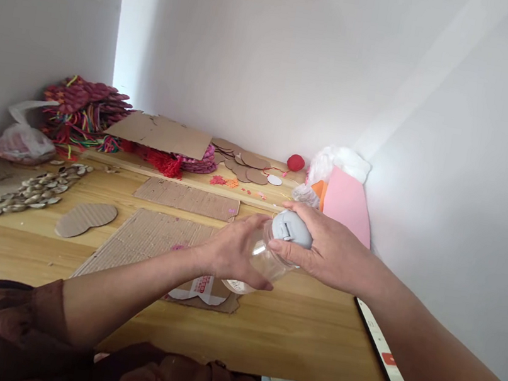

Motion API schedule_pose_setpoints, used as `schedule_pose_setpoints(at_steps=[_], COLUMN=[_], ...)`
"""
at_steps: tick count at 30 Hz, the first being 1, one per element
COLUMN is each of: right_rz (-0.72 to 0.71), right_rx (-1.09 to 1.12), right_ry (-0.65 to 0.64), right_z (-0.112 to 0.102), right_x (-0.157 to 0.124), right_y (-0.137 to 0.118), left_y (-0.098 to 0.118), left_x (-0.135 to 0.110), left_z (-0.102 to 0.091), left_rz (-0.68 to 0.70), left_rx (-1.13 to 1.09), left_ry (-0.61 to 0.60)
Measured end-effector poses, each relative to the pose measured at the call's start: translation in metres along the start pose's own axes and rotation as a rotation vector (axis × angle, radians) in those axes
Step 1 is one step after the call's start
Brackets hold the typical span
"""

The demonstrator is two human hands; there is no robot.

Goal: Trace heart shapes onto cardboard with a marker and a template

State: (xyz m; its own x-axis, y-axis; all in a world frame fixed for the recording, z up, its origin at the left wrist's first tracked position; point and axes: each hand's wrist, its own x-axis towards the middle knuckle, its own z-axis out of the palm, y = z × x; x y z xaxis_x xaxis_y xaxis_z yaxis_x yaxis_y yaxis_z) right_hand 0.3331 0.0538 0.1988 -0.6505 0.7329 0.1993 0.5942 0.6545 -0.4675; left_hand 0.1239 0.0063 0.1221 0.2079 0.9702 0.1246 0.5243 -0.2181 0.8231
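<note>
A clear jar with a grey lid is held tilted above the table in front of me. My left hand wraps around the jar's transparent body. On the lid, my right hand has its thumb and fingers closed around the edge. Whether the lid is loose or tight I cannot tell. Beneath the jar and my left arm lies a corrugated cardboard sheet, with a white piece bearing red print at its near edge, partly hidden.
A heart-shaped cardboard piece and a pile of shells lie left. Behind are braided red-purple pieces, brown ovals and a red ball. Pink sheet and tablet occupy the right, near the wall.
</note>
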Motion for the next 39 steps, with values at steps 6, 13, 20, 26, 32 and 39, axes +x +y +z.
schedule_pose_setpoints(at_steps=[6,13,20,26,32,39], right_rz=[0.17,0.191,0.231,0.291,0.261,0.23], right_rx=[0.427,0.324,0.107,-0.229,-0.414,-0.381], right_ry=[-0.189,-0.329,-0.28,-0.358,-0.389,-0.427], right_z=[-0.025,-0.03,-0.032,-0.022,-0.023,-0.021], right_x=[0.007,0.02,0.023,0.024,0.027,0.032], right_y=[-0.013,-0.015,-0.021,-0.049,-0.041,-0.049], left_y=[0.004,0.001,-0.01,-0.011,-0.012,-0.016], left_x=[-0.004,-0.008,-0.006,-0.007,-0.005,-0.005], left_z=[-0.008,-0.012,-0.01,-0.007,-0.006,-0.014], left_rz=[-0.032,-0.068,-0.056,-0.051,-0.073,-0.11], left_rx=[-0.055,-0.09,-0.059,-0.027,0.046,-0.014], left_ry=[-0.012,-0.026,0.038,0.063,0.096,0.09])
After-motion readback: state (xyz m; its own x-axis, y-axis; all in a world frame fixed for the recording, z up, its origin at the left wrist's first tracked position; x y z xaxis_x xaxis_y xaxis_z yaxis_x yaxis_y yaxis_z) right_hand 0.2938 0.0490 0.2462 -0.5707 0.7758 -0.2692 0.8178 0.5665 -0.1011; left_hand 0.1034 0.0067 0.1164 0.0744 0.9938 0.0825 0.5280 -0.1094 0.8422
